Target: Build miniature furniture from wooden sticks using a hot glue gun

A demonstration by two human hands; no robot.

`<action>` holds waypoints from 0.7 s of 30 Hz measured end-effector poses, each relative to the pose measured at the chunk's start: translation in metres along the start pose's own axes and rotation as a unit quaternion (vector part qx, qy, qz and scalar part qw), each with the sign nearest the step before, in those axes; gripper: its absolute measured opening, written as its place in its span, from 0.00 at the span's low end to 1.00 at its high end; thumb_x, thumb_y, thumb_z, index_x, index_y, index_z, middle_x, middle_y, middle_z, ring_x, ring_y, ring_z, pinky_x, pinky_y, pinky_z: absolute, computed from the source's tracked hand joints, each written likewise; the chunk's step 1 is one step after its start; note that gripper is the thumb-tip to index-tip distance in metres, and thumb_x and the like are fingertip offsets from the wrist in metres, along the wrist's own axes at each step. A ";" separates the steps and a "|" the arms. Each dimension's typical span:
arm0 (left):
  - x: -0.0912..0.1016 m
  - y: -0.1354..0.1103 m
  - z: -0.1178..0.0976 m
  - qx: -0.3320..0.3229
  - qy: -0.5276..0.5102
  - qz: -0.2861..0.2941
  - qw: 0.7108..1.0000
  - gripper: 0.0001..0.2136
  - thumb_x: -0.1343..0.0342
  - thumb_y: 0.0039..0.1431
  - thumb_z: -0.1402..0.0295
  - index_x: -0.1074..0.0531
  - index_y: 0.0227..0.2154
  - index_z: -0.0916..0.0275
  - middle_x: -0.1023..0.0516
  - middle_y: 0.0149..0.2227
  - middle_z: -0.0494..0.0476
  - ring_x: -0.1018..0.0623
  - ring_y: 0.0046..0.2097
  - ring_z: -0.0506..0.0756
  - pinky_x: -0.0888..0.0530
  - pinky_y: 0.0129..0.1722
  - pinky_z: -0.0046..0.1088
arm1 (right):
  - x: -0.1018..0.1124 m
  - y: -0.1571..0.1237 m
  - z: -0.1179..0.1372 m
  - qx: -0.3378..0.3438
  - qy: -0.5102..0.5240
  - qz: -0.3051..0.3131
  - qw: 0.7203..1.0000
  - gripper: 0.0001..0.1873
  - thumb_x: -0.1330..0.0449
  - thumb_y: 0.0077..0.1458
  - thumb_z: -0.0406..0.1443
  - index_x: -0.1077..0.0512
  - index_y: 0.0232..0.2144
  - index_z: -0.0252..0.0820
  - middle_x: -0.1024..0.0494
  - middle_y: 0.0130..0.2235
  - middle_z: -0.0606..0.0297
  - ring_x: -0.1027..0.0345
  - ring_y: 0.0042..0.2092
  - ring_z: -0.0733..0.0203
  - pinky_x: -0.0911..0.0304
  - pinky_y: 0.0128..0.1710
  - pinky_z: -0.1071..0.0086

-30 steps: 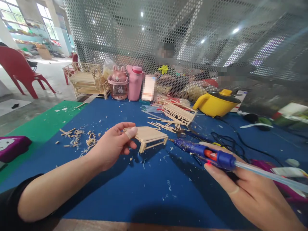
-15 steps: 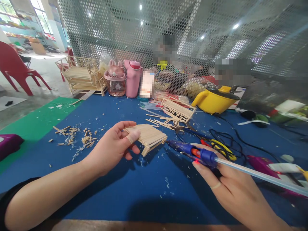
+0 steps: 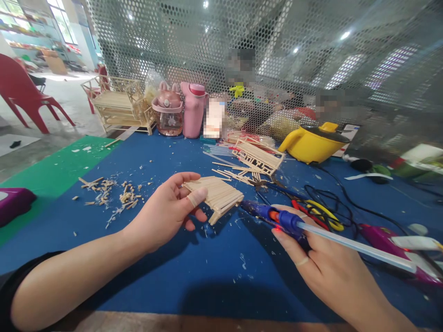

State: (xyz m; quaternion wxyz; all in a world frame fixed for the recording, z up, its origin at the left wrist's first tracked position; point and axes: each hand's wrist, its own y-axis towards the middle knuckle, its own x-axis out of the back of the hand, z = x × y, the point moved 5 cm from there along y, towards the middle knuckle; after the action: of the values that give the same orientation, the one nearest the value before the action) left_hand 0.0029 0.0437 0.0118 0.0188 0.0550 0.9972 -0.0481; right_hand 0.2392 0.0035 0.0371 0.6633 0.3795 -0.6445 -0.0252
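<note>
The glue gun's handle is mostly hidden by the right hand that grips it, and whether the dark nozzle touches the small stick-built piece or stops just short is hard to make out. The underside of the piece is largely out of sight, and blurred patches cover spots behind the perforated screen. The left forearm, in a dark sleeve cut off by the frame, angles up from lower left; the right reaches in from lower right, its thumb along the near side of the blue glue gun, a clear glue stick jutting from the rear. The left hand pinches the piece at its left end, thumb on top, leaving the slatted surface exposed to the right, tilted above the blue tabletop, its right corner at the nozzle.
</note>
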 end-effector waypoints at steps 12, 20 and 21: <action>0.000 0.000 -0.001 0.002 -0.021 -0.004 1.000 0.18 0.44 0.58 0.64 0.38 0.49 0.64 0.27 0.19 0.48 0.30 0.19 0.46 0.33 0.15 0.15 | 0.006 0.000 0.005 0.009 -0.027 0.005 1.000 0.18 0.49 0.60 0.41 0.34 0.50 0.40 0.20 0.43 0.58 0.23 0.37 0.51 0.30 0.33 0.63; 0.019 0.011 -0.001 0.060 -0.160 -0.041 0.984 0.10 0.47 0.60 0.74 0.35 0.45 0.66 0.26 0.23 0.51 0.27 0.20 0.45 0.33 0.13 0.11 | 0.018 -0.001 -0.016 -0.191 0.170 0.063 0.965 0.18 0.48 0.56 0.50 0.25 0.33 0.46 0.20 0.28 0.63 0.25 0.31 0.52 0.30 0.29 0.64; 0.023 0.013 0.000 0.074 -0.179 -0.044 0.980 0.10 0.47 0.60 0.75 0.34 0.44 0.66 0.25 0.25 0.52 0.26 0.21 0.45 0.32 0.13 0.11 | 0.014 -0.001 -0.015 -0.227 0.221 0.084 0.945 0.19 0.49 0.56 0.51 0.25 0.31 0.47 0.22 0.25 0.64 0.26 0.28 0.54 0.31 0.26 0.65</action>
State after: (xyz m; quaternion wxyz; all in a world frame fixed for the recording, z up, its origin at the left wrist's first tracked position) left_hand -0.0182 0.0595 0.0095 0.1902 0.0024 0.9729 -0.1317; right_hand 0.2552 0.0028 0.0504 0.8574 0.1594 -0.4884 -0.0300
